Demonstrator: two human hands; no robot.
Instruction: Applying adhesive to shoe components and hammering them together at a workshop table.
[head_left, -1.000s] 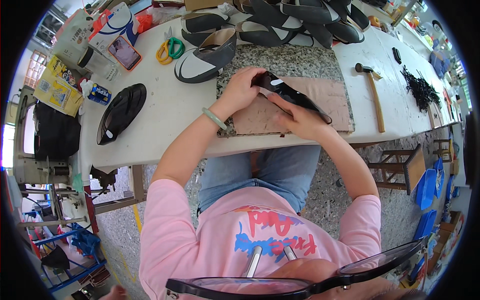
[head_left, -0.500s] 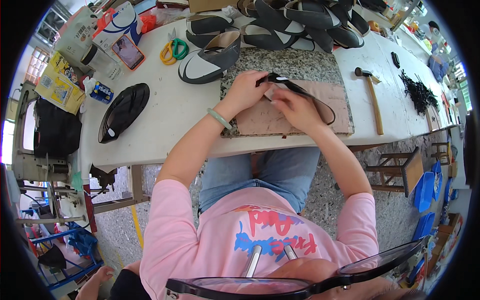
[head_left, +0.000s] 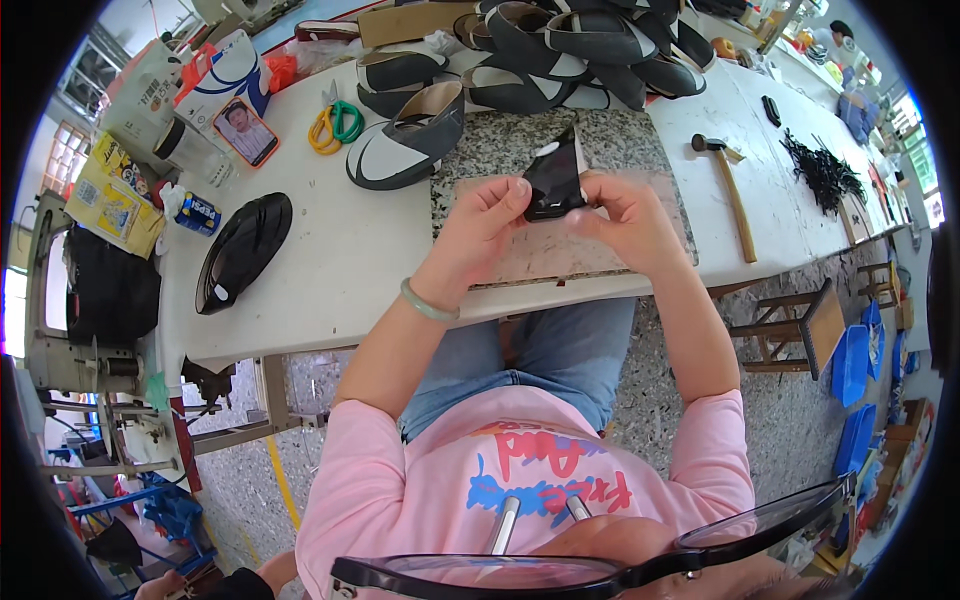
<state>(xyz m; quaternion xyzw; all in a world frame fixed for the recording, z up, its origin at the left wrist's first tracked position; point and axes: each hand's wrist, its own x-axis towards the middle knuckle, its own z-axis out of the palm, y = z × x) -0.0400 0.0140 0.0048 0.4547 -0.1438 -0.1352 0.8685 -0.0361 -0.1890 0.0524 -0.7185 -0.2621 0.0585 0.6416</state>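
Note:
Over the board, my left hand (head_left: pixel 485 220) pinches the left edge of a glossy black shoe upper (head_left: pixel 556 182) between thumb and fingers. My right hand (head_left: pixel 630 218) is closed on its right side, slightly blurred. The piece stands roughly upright with its narrow end pointing away from me and a small white patch on its face. Below it lies a speckled stone slab (head_left: pixel 490 140), partly covered by a pinkish sheet (head_left: pixel 640 235). Another black shoe upper (head_left: pixel 243 250) rests on the white table to the left.
Grey and white shoes (head_left: pixel 410 140) pile up at the back. Green and yellow scissors (head_left: pixel 335 125), a phone (head_left: pixel 245 132), a glass jar (head_left: pixel 195 150) and a blue can (head_left: pixel 197 213) stand left. A hammer (head_left: pixel 732 200) and black strips (head_left: pixel 820 175) lie right. A stool (head_left: pixel 800 330) is beyond the table edge.
The black upper has turned from lying slanted low over the slab to standing upright facing me. My left hand moved down its left edge; my right hand shifted to its right side.

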